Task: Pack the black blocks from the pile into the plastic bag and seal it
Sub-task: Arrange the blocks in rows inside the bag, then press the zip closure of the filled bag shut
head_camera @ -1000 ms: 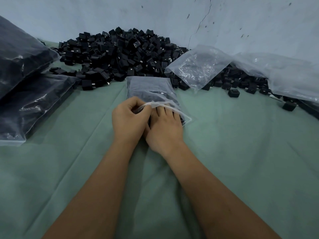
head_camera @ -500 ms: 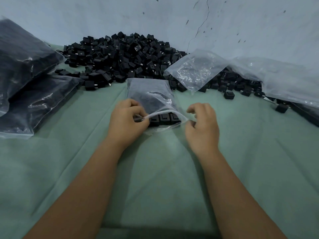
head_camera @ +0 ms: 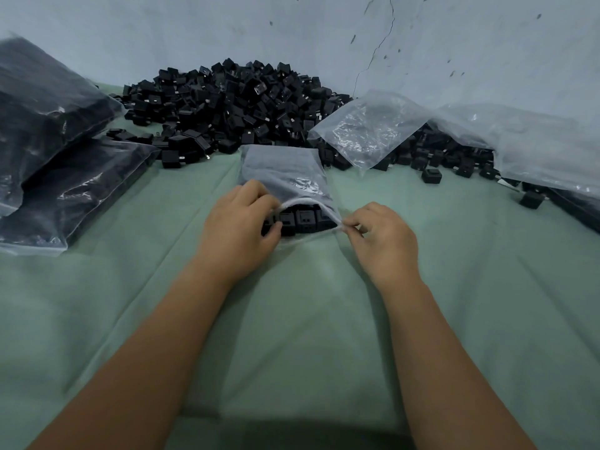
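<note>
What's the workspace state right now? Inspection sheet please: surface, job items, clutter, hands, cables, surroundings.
Surface: green cloth, creased, covers the whole work area.
Job's things: plastic bag lies flat, mouth toward the person and open, not yet sealed; a row of black blocks shows at the mouth. Pile of loose blocks behind it against the wall.
Clutter: filled bags stacked at left; empty bags draped over the pile at right; stray blocks on the cloth.
Hands: left hand grips the bag mouth's left side; right hand pinches its right corner.
Cables: nothing seen.
Surroundings: pale wall, cracked and marked.
</note>
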The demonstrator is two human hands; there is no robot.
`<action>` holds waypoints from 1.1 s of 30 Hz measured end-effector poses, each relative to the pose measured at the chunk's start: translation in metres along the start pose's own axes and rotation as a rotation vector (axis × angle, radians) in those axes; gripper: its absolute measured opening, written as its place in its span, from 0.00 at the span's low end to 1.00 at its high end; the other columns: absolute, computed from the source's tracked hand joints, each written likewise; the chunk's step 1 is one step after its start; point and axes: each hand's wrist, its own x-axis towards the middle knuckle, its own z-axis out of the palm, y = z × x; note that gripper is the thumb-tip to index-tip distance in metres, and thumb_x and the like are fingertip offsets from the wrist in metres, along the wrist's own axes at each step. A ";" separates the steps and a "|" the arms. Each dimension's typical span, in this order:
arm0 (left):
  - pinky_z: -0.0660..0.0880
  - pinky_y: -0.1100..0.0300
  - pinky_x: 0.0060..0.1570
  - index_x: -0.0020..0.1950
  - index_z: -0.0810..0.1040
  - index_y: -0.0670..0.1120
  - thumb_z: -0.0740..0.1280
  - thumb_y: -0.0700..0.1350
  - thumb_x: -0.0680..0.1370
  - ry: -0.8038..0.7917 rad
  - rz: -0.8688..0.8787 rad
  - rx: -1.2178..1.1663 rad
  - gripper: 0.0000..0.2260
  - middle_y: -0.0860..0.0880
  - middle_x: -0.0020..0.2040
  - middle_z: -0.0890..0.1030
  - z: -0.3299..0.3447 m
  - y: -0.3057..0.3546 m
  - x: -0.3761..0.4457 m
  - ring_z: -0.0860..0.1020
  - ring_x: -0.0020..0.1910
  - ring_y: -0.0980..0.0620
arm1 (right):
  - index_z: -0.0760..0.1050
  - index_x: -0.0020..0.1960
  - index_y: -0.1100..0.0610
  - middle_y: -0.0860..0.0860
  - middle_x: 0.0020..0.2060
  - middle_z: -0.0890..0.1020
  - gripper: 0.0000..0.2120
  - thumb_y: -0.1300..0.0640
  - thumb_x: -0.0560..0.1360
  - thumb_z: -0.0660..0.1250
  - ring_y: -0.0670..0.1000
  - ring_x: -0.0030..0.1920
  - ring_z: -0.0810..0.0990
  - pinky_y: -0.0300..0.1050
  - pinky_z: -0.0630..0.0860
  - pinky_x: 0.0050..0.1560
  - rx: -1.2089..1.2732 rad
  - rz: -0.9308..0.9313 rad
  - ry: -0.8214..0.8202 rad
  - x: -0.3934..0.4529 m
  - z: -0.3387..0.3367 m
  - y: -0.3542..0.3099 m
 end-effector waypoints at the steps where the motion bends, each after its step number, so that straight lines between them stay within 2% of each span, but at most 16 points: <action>1: 0.76 0.50 0.41 0.54 0.82 0.42 0.74 0.39 0.71 0.018 0.013 -0.002 0.12 0.45 0.46 0.79 0.002 0.001 0.000 0.77 0.44 0.41 | 0.82 0.41 0.56 0.50 0.38 0.80 0.02 0.61 0.71 0.74 0.52 0.40 0.78 0.48 0.75 0.35 0.008 -0.006 0.013 -0.001 -0.001 0.002; 3: 0.75 0.50 0.40 0.53 0.84 0.44 0.74 0.39 0.72 0.013 0.067 0.005 0.09 0.44 0.42 0.79 0.006 -0.001 -0.001 0.77 0.41 0.40 | 0.82 0.41 0.56 0.49 0.39 0.80 0.03 0.63 0.71 0.74 0.51 0.40 0.77 0.48 0.75 0.35 0.027 -0.013 0.008 -0.002 -0.002 0.003; 5: 0.74 0.50 0.37 0.44 0.85 0.42 0.74 0.40 0.73 -0.003 0.112 0.021 0.02 0.44 0.40 0.78 0.008 -0.003 -0.003 0.77 0.39 0.40 | 0.82 0.42 0.54 0.47 0.41 0.79 0.04 0.62 0.71 0.73 0.49 0.42 0.76 0.46 0.75 0.36 0.035 0.005 -0.028 -0.003 -0.002 0.004; 8: 0.73 0.51 0.39 0.41 0.86 0.43 0.75 0.41 0.72 -0.019 0.121 0.052 0.02 0.44 0.42 0.78 0.010 -0.002 -0.005 0.76 0.40 0.41 | 0.81 0.43 0.53 0.47 0.41 0.77 0.04 0.62 0.72 0.73 0.47 0.43 0.75 0.44 0.73 0.37 0.030 0.020 -0.049 -0.002 -0.001 0.004; 12: 0.71 0.54 0.45 0.48 0.86 0.47 0.66 0.55 0.73 -0.094 0.093 0.050 0.15 0.48 0.42 0.77 0.007 0.000 -0.007 0.76 0.44 0.43 | 0.82 0.42 0.55 0.48 0.41 0.77 0.02 0.61 0.72 0.73 0.48 0.43 0.74 0.44 0.72 0.36 0.019 -0.006 -0.049 -0.002 -0.002 0.002; 14: 0.71 0.54 0.47 0.51 0.84 0.49 0.66 0.59 0.71 -0.126 0.085 0.047 0.17 0.50 0.44 0.78 0.005 0.000 -0.008 0.76 0.45 0.45 | 0.81 0.42 0.57 0.48 0.41 0.78 0.02 0.62 0.72 0.72 0.50 0.44 0.74 0.46 0.71 0.37 -0.022 -0.015 -0.073 -0.002 -0.002 0.001; 17: 0.73 0.52 0.45 0.46 0.85 0.49 0.76 0.52 0.70 -0.107 0.110 0.051 0.10 0.48 0.42 0.78 0.006 0.001 -0.008 0.76 0.44 0.43 | 0.80 0.42 0.59 0.51 0.42 0.79 0.03 0.65 0.70 0.71 0.55 0.45 0.75 0.46 0.70 0.43 -0.082 -0.065 -0.123 0.001 0.000 -0.004; 19: 0.74 0.51 0.43 0.42 0.86 0.47 0.76 0.47 0.70 -0.081 0.138 0.056 0.05 0.47 0.40 0.78 0.007 0.002 -0.008 0.77 0.42 0.42 | 0.81 0.42 0.59 0.53 0.42 0.79 0.04 0.66 0.69 0.72 0.56 0.45 0.75 0.44 0.66 0.45 -0.122 -0.124 -0.145 0.002 0.002 -0.008; 22: 0.74 0.52 0.43 0.42 0.86 0.47 0.74 0.49 0.70 -0.066 0.145 0.056 0.06 0.48 0.40 0.78 0.007 0.001 -0.009 0.77 0.42 0.43 | 0.82 0.41 0.58 0.52 0.40 0.80 0.02 0.63 0.70 0.73 0.56 0.45 0.75 0.41 0.60 0.45 -0.164 -0.146 -0.151 0.005 0.002 -0.011; 25: 0.71 0.54 0.45 0.45 0.86 0.47 0.79 0.52 0.67 -0.079 0.116 0.037 0.12 0.48 0.42 0.78 0.006 -0.001 -0.010 0.77 0.43 0.44 | 0.81 0.37 0.57 0.50 0.37 0.80 0.04 0.64 0.68 0.74 0.55 0.42 0.75 0.39 0.55 0.42 -0.157 -0.092 -0.078 0.005 0.000 -0.010; 27: 0.73 0.53 0.45 0.46 0.86 0.46 0.79 0.52 0.67 -0.114 0.126 0.025 0.13 0.48 0.42 0.79 0.006 -0.001 -0.010 0.77 0.44 0.43 | 0.80 0.37 0.57 0.51 0.37 0.80 0.04 0.64 0.68 0.74 0.56 0.42 0.75 0.39 0.54 0.43 -0.166 -0.086 -0.078 0.005 -0.001 -0.012; 30: 0.75 0.51 0.41 0.46 0.86 0.45 0.78 0.44 0.69 -0.116 0.160 0.013 0.08 0.47 0.41 0.81 0.007 0.000 -0.009 0.78 0.42 0.41 | 0.81 0.41 0.58 0.52 0.40 0.79 0.04 0.63 0.68 0.75 0.57 0.46 0.75 0.38 0.54 0.44 -0.174 -0.125 -0.142 0.006 0.002 -0.014; 33: 0.77 0.52 0.37 0.42 0.85 0.43 0.77 0.37 0.69 -0.043 0.170 -0.002 0.04 0.45 0.39 0.81 0.008 0.001 -0.008 0.79 0.38 0.41 | 0.80 0.40 0.59 0.53 0.38 0.80 0.05 0.64 0.66 0.75 0.58 0.44 0.75 0.38 0.54 0.44 -0.163 -0.140 -0.155 0.006 0.004 -0.014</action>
